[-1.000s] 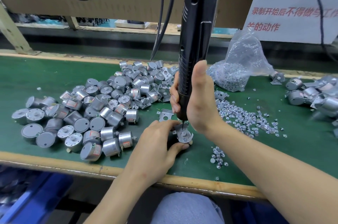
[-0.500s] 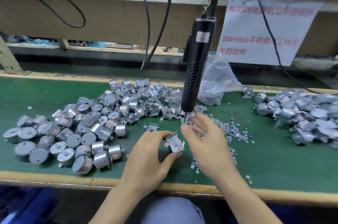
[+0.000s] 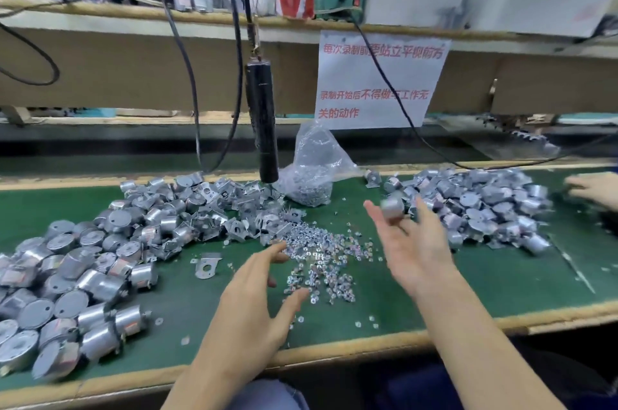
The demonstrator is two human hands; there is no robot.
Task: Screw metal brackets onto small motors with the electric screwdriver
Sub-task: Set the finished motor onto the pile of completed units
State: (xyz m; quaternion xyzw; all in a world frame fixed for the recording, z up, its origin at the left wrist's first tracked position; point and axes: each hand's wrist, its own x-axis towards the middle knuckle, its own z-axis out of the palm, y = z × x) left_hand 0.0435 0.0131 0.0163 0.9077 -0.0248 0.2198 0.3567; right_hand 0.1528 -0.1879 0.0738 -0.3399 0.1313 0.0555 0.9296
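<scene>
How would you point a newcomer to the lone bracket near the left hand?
Find the green mat and the big motor pile on its left side. Between that pile's near edge and the left hand, one flat bracket lies by itself on the mat. Unlike the brackets heaped farther back, it sits apart from the rest, its round hole showing.

I have one view only, from the head camera: it sits above the near edge of the bench [image 3: 501, 276], facing forward and down across it. The left hand [image 3: 257, 302] and right hand [image 3: 414, 249] enter from 6 o'clock, close under the lens. The screwdriver [image 3: 262, 122] hangs farther off at 12 o'clock, and the wide lens bows the shelf [image 3: 133, 13] above it.
</scene>
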